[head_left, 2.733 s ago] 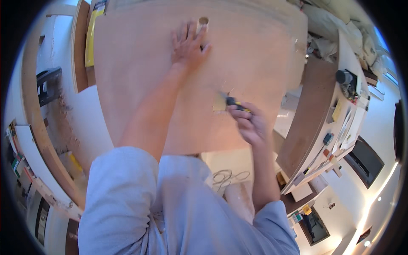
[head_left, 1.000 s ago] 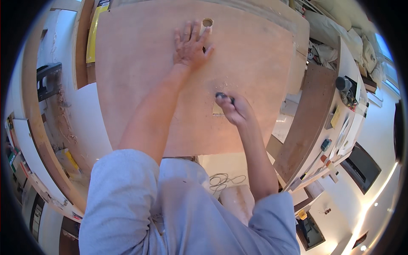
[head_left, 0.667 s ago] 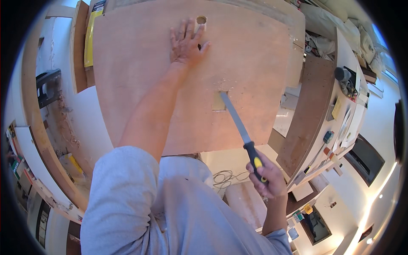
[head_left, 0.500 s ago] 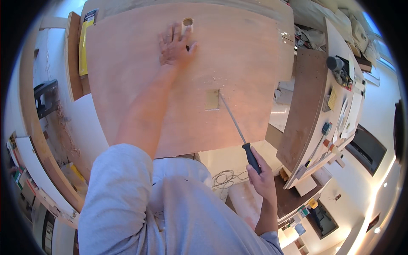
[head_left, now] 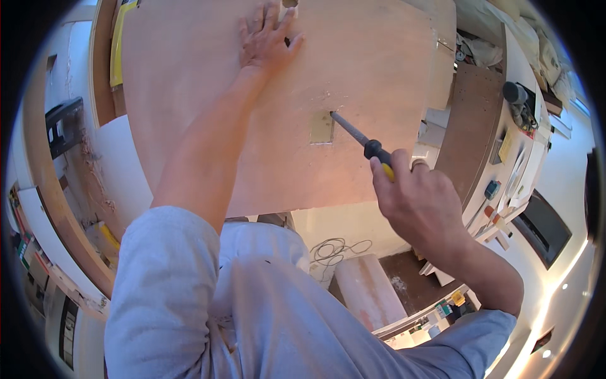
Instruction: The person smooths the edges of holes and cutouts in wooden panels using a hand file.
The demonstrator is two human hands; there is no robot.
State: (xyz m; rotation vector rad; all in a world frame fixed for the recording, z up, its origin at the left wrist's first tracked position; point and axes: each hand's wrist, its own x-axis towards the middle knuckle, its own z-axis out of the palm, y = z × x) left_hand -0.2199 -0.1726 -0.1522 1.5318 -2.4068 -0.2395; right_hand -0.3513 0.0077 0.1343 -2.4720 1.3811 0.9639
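Note:
A large plywood panel [head_left: 208, 120] fills the upper middle of the view. My left hand [head_left: 265, 35] lies flat on it near its far edge, fingers spread, beside a small hole at the top. A small square cut-out [head_left: 321, 127] sits in the panel's middle. My right hand [head_left: 413, 202] grips the black and yellow handle of a long metal file [head_left: 353, 134]. The file's tip sits in the upper right corner of the cut-out.
A brown worktop [head_left: 473, 120] with tools and small items runs along the right. A yellow level [head_left: 120, 44] lies at the panel's left edge. Below the panel are a coiled cable [head_left: 334, 249] and a pale block [head_left: 369, 290] on the floor.
My right hand pulled the file back out of the cut-out, then pushed it forward again, so less of the blade shows now. The left hand stayed flat on the panel.

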